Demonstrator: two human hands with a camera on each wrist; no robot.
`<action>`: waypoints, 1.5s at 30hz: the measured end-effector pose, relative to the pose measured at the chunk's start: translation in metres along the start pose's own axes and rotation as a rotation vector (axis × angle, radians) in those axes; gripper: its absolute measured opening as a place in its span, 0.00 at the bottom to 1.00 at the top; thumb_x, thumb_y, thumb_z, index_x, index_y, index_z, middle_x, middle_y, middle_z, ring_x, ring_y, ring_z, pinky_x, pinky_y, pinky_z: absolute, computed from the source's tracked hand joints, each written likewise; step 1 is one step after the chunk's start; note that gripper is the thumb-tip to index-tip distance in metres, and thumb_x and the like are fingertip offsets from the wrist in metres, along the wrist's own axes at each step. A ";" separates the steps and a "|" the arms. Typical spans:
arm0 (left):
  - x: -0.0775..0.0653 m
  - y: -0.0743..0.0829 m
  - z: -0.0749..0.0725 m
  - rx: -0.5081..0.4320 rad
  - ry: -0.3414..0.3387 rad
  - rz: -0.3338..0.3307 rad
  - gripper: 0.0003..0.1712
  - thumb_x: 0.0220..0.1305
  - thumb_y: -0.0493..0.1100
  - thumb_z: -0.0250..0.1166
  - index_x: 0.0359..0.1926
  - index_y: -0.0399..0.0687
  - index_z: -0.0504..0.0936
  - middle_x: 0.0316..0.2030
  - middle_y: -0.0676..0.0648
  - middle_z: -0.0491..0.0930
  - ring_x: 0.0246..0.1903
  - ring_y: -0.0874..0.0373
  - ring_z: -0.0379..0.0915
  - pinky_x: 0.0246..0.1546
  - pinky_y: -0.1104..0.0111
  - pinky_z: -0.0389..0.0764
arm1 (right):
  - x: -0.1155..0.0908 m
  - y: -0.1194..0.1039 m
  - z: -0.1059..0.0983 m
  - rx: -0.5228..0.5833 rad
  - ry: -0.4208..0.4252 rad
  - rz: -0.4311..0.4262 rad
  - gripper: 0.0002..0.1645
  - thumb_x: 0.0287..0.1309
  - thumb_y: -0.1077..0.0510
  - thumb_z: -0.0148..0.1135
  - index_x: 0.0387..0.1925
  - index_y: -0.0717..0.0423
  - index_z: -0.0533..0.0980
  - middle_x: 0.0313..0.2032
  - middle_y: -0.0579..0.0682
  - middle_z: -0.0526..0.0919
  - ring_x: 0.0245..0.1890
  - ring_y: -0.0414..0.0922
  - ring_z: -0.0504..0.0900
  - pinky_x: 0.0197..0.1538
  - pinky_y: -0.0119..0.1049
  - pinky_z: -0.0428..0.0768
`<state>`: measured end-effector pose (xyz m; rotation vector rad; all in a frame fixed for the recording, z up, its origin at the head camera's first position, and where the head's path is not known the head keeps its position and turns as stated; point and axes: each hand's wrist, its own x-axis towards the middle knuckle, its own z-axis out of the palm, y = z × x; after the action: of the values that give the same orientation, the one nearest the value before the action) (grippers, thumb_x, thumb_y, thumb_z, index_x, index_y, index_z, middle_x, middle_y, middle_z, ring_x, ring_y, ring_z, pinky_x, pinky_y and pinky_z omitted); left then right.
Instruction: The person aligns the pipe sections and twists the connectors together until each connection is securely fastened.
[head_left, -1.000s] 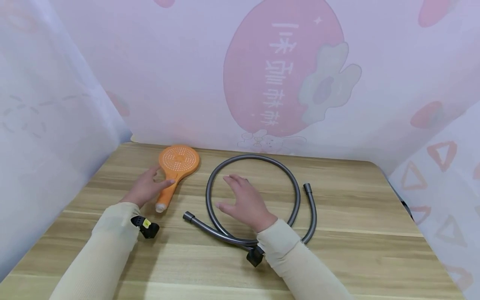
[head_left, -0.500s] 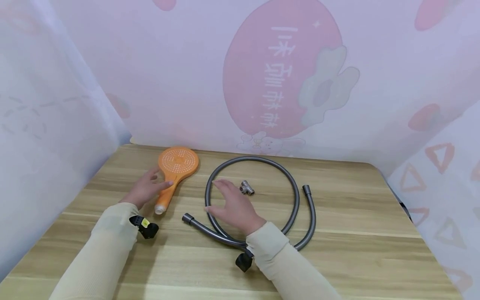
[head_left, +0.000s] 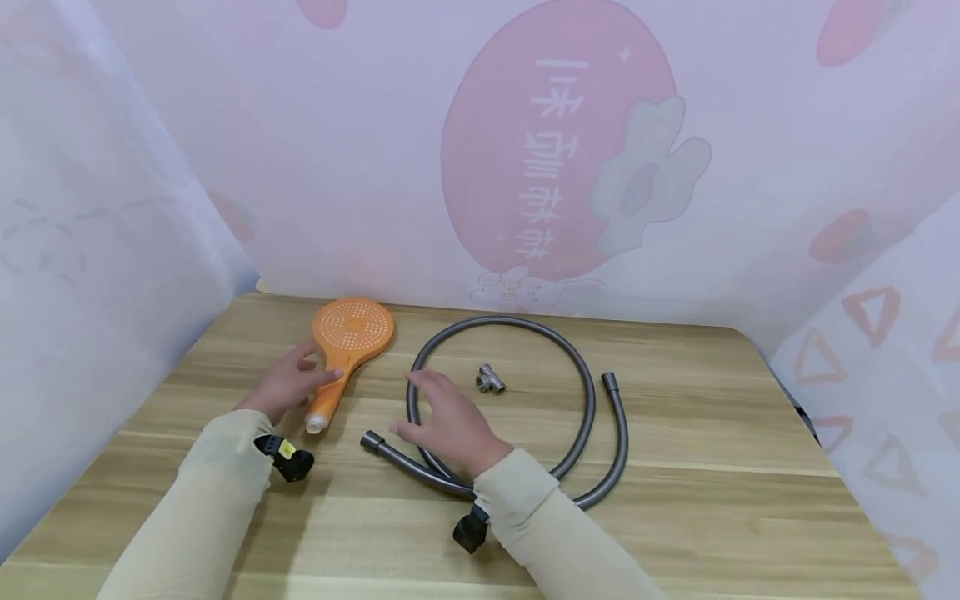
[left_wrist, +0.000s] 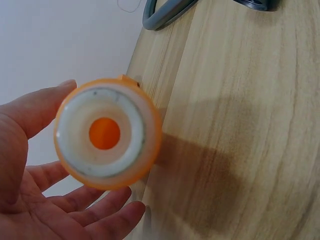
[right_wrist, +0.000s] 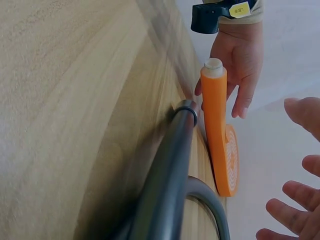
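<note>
In the head view, an orange shower head (head_left: 352,325) lies face up on the left, its handle towards the person. My left hand (head_left: 283,385) is around the handle with loosely spread fingers, the thumb over it; the left wrist view looks straight at the white threaded handle end (left_wrist: 107,132). My right hand (head_left: 455,422) hovers over the left part of a coiled grey shower hose (head_left: 588,392), fingers loosely extended, holding nothing. One hose end (head_left: 372,442) points towards the shower head. Inside the loop lies a small metal tee fitting (head_left: 491,380).
The other hose end (head_left: 610,382) lies at the right of the coil. All of it rests on a wooden table (head_left: 720,500). A printed pinkish cloth (head_left: 360,167) stands behind the table and along its sides. Each wrist wears a black camera (head_left: 471,529).
My right hand has moved left and a little towards the person, uncovering the metal tee fitting. My left hand stays at the shower head handle. The head view has shifted slightly.
</note>
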<state>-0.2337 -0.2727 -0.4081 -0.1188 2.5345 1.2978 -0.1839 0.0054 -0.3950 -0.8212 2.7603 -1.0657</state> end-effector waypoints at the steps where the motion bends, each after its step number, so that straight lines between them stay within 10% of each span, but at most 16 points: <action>1: 0.000 0.000 0.000 -0.001 -0.002 -0.002 0.55 0.67 0.57 0.59 0.74 0.35 0.35 0.68 0.21 0.45 0.63 0.28 0.56 0.59 0.44 0.68 | 0.000 0.000 0.001 0.001 -0.006 0.004 0.43 0.59 0.44 0.65 0.70 0.55 0.61 0.69 0.52 0.64 0.68 0.48 0.63 0.68 0.40 0.64; 45: 0.009 -0.002 0.009 -0.033 -0.047 -0.029 0.55 0.64 0.48 0.65 0.74 0.33 0.36 0.68 0.22 0.49 0.64 0.30 0.57 0.61 0.44 0.64 | 0.014 -0.020 0.041 0.041 -0.120 0.104 0.39 0.57 0.46 0.68 0.68 0.49 0.66 0.65 0.46 0.69 0.63 0.41 0.69 0.62 0.33 0.70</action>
<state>-0.2396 -0.2667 -0.4174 -0.1303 2.4632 1.3164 -0.1766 -0.0391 -0.4111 -0.7035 2.6414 -1.0160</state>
